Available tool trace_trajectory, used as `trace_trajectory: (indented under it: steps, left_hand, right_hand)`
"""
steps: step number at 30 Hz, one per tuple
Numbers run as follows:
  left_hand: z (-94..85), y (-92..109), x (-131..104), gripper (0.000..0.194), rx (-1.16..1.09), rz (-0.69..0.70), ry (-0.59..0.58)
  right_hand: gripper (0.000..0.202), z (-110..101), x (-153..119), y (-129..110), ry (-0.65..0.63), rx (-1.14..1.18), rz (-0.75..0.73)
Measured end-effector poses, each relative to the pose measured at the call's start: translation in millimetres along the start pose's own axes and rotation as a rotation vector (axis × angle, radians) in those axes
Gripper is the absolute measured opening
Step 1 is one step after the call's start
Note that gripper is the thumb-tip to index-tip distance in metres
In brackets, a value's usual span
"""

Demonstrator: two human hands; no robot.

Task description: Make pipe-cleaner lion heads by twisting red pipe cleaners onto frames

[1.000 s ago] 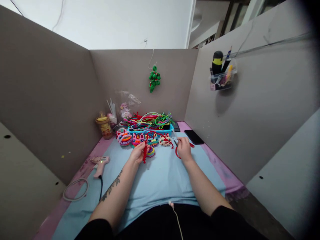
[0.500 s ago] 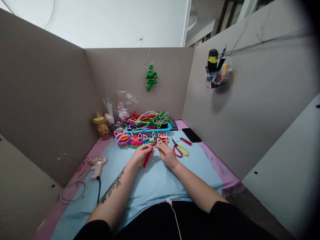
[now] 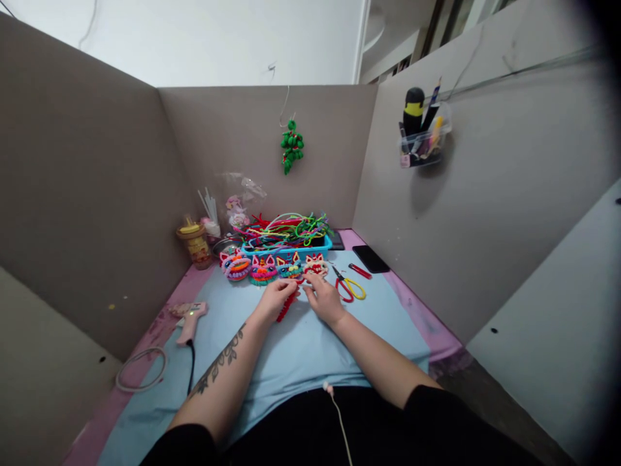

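My left hand (image 3: 275, 300) is closed in a pinch on a red fuzzy pipe cleaner strip (image 3: 286, 309), whose knobbly braided length hangs below the fingers toward me. My right hand (image 3: 325, 301) is just to the right, its thumb and forefinger apart. The right fingertips are close to the red strand at the top of the strip; whether they touch it I cannot tell. Right behind the hands stand several colourful pipe cleaner animal heads, among them a pink and orange one (image 3: 263, 269), a blue one (image 3: 290, 266) and a red and cream one (image 3: 315, 265).
A blue basket (image 3: 286, 252) heaped with pipe cleaners stands behind. Scissors (image 3: 350, 289), a red cutter (image 3: 359, 271) and a phone (image 3: 370, 259) lie right. A pink glue gun (image 3: 191, 321) with its cord and a drink cup (image 3: 196, 247) are left. Partitions enclose the table.
My right thumb and forefinger have parted from their pinch, and the forefinger has moved up and forward. My left hand keeps its pinch on the red strip. The view has shifted slightly.
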State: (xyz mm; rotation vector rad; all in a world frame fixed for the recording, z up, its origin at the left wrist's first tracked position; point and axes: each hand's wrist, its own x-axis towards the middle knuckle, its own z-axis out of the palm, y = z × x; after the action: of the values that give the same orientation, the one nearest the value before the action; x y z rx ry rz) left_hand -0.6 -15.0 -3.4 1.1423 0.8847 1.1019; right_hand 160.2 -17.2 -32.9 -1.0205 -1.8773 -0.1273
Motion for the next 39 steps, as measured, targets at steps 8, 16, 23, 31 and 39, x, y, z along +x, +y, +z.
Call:
trace_trajectory:
  steps: [8, 16, 23, 31, 39]
  left_hand:
    - [1.4, -1.0, -0.3, 0.037, 0.115, 0.054, -0.037]
    - [-7.6, 0.2, 1.0, 0.041, 0.159, 0.072, -0.018]
    - [-7.7, -3.1, 1.6, 0.034, 0.462, 0.2, -0.037]
    - [-6.4, -10.2, 2.3, 0.025, 0.777, 0.47, 0.181]
    - [-4.3, -6.5, -2.1, 0.023, 0.813, 0.633, 0.297]
  right_hand:
    - [0.019, -3.2, 1.8, -2.9, 0.011, -0.122, -0.012]
    - [0.018, -6.4, 3.4, -1.3, -0.002, -0.195, -0.115]
    - [0.013, -9.8, 3.9, -5.9, -0.021, -0.257, -0.159]
    - [0.015, -3.4, 2.7, -11.1, -0.021, -0.215, -0.075]
    - [0.021, 5.7, -2.8, -7.3, -0.125, 0.105, 0.091]
